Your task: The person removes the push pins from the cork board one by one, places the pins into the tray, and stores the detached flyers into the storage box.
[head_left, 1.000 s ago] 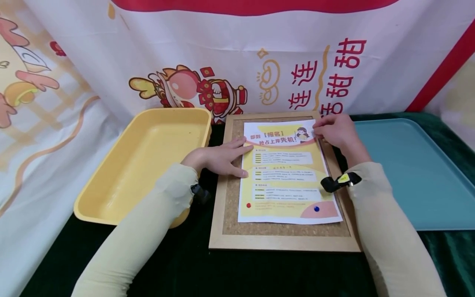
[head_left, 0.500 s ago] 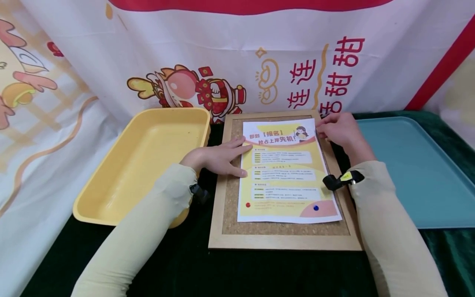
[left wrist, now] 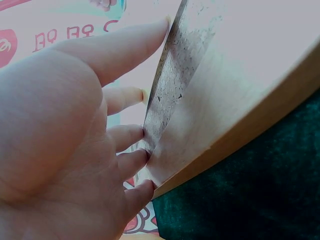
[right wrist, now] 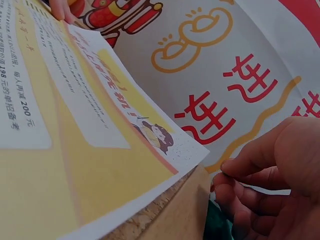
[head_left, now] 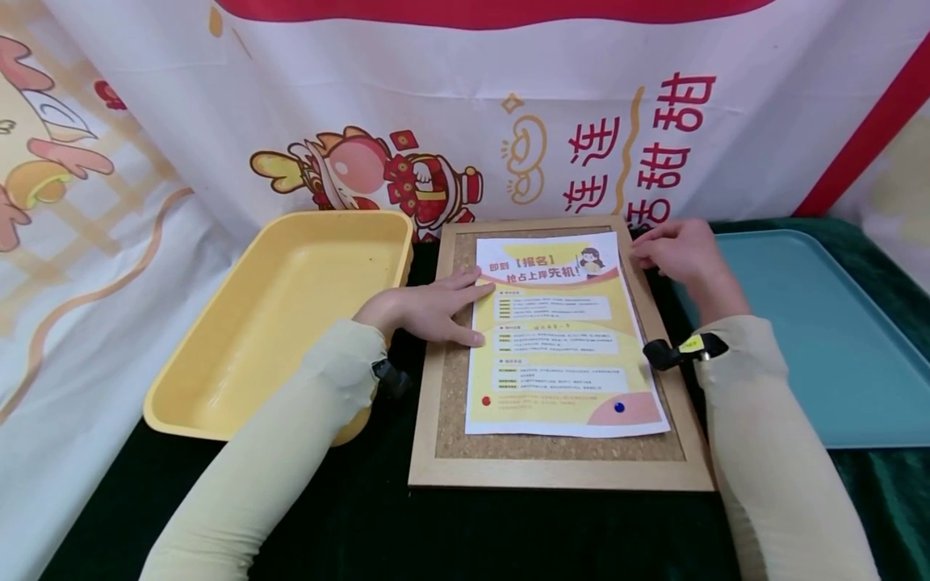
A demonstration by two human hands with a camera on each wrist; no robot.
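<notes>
A printed yellow-and-white poster [head_left: 555,351] lies on a cork board with a pale wooden frame [head_left: 559,474]. Near its bottom are a red pushpin head [head_left: 486,401] and a blue pushpin head [head_left: 619,407]. Fingers spread, my left hand [head_left: 427,313] rests across the poster's left edge and the board. My right hand [head_left: 683,252] is beside the frame's upper right edge, apart from the poster, with fingers curled and thumb tip against the index finger. In the right wrist view, the poster's corner [right wrist: 197,150] overlaps the frame. I cannot tell whether something small is pinched there.
A yellow tray [head_left: 291,323] stands left of the board, partly behind the left forearm. On the right lies a blue-green tray [head_left: 821,339]. Dark green cloth [head_left: 552,537] covers the table, and a printed white curtain [head_left: 436,73] hangs close behind.
My right hand has moved rightward off the poster's upper right corner to beyond the frame's edge. The left hand stays in place on the poster's left side.
</notes>
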